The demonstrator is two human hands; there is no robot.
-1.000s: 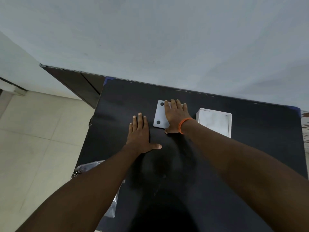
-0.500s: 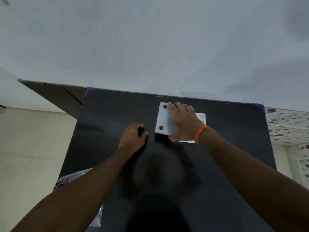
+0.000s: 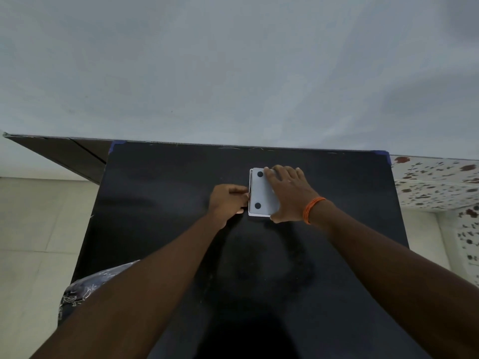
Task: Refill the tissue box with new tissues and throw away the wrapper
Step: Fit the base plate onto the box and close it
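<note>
A white tissue box [image 3: 256,215] stands on the black table [image 3: 160,203] near its far edge. A white cover panel with two black dots [image 3: 260,191] lies on top of the box, so only the box's thin left and near edges show. My right hand [image 3: 287,193], with an orange thread band at the wrist, rests flat on the panel and grips its far right part. My left hand [image 3: 228,202] is curled, with its fingertips pinched against the box's left edge. Neither the tissues nor any wrapper can be seen.
A grey wall rises just behind the table. A crinkled clear plastic bag [image 3: 85,286] hangs off the table's near left edge, partly behind my left forearm. Beige floor tiles lie to the left, and a flower-patterned surface [image 3: 435,185] to the right.
My right hand lifted the dotted panel from the table and set it on the box to the right. My left hand curled up and moved right to the box's edge.
</note>
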